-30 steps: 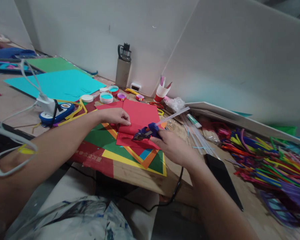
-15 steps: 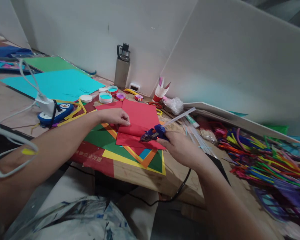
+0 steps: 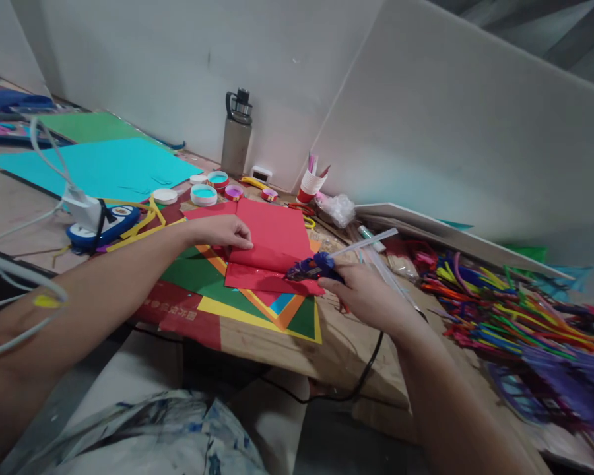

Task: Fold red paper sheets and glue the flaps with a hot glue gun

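My right hand (image 3: 366, 293) is closed round a dark blue hot glue gun (image 3: 311, 267), with a clear glue stick (image 3: 369, 243) jutting from its back. The gun's nozzle points left, low over the front strip of a folded red paper (image 3: 272, 227). Glossy spots, perhaps glue, show on that strip. My left hand (image 3: 224, 232) has its fingers curled at the paper's left side, pinching it near the fold; the fingertips are partly hidden. Beneath the red paper lie green, yellow and orange sheets (image 3: 301, 323).
Behind stand a water bottle (image 3: 236, 142), small tubs (image 3: 204, 194) and a paper cup of pencils (image 3: 311, 186). On the left are a cyan sheet (image 3: 99, 165) and a blue power strip (image 3: 103, 231) with white cables. Pipe cleaners (image 3: 519, 310) pile up on the right. A black cord (image 3: 361, 379) hangs below the gun.
The glue gun has shifted rightward along the paper's front strip, in my right hand. My left hand keeps its place on the paper. The whole view has moved slightly.
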A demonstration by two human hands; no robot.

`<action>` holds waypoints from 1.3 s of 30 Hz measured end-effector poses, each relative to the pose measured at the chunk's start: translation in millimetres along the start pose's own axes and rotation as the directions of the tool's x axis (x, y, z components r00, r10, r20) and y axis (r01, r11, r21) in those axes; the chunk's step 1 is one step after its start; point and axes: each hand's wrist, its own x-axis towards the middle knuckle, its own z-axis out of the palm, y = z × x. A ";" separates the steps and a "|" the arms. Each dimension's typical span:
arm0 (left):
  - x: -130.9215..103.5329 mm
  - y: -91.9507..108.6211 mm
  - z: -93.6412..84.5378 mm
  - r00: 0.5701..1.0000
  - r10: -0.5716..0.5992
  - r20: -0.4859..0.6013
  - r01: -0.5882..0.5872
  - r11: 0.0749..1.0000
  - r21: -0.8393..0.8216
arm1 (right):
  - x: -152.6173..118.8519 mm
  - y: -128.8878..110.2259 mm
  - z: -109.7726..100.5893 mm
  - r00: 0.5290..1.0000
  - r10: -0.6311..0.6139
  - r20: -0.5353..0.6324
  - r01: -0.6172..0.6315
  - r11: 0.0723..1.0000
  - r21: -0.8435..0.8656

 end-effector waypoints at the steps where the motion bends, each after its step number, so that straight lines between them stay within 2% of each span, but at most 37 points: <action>1: -0.3 0.7 -0.1 1.000 -0.001 0.000 0.001 1.000 0.000 | -0.5 1.3 0.1 1.000 0.007 0.001 -0.007 1.000 -0.005; 7: 0.9 0.5 0.6 1.000 -0.024 0.006 0.024 1.000 0.014 | -9.3 15.2 -10.9 0.982 0.187 0.014 -0.181 0.966 -0.186; 9: 1.5 0.2 0.8 1.000 -0.030 0.008 0.029 1.000 0.010 | -9.9 15.4 -11.7 0.978 0.208 0.017 -0.200 0.956 -0.214; 16: -0.6 4.0 -1.0 0.999 -0.049 0.020 0.049 0.998 0.026 | -2.8 6.6 2.5 0.996 0.081 -0.023 -0.084 0.984 -0.160; 24: 0.8 4.1 -0.8 0.998 -0.055 0.029 0.053 0.997 0.047 | -17.4 24.8 -2.6 0.985 0.168 -0.032 -0.171 0.959 -0.227; 33: 1.0 1.6 -0.8 0.998 -0.053 0.034 0.052 0.998 0.038 | 2.0 -8.1 14.8 1.000 0.006 -0.027 -0.007 1.000 -0.029; 39: 3.1 -1.6 0.2 0.999 -0.029 0.024 0.028 0.999 0.042 | -0.5 -0.7 10.4 0.999 0.036 -0.009 -0.036 0.999 -0.010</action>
